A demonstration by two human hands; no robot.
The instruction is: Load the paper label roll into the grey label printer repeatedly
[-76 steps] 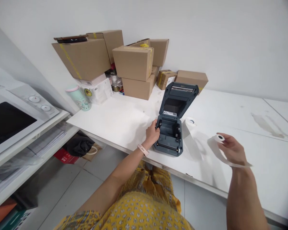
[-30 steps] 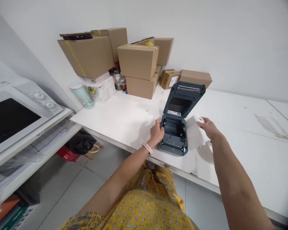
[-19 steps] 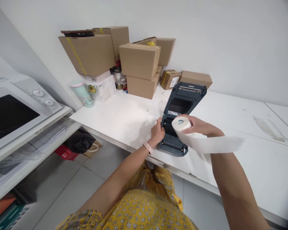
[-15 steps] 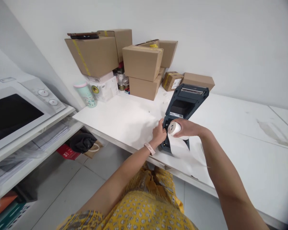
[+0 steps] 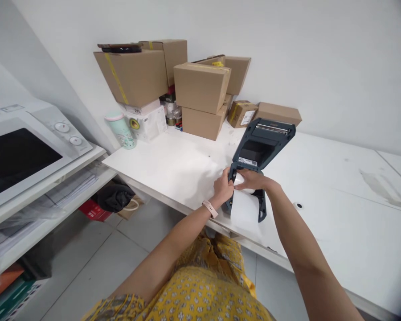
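A dark blue-grey label printer (image 5: 261,209) stands near the table's front edge with its lid (image 5: 265,141) raised. My right hand (image 5: 253,179) is closed over a white paper roll (image 5: 239,179), which sits low in the printer's body. From the roll a strip of white paper (image 5: 245,208) hangs forward over the printer's front. My left hand (image 5: 223,186), with a pink band (image 5: 210,208) on the wrist, grips the printer's left side, its fingertips close to the roll's end. Fingers of both hands are partly hidden inside the printer.
A small white roll with a dark core (image 5: 298,205) lies right of my forearm. Cardboard boxes (image 5: 200,89) are stacked along the wall, beside a mint tumbler (image 5: 122,131). On the left, a microwave (image 5: 30,147) stands on a shelf unit. The white table (image 5: 337,178) stretches right.
My right hand has lowered the paper roll into the printer and turned it level. The loose paper strip now lies straighter over the front. My left hand stays at the printer's side.
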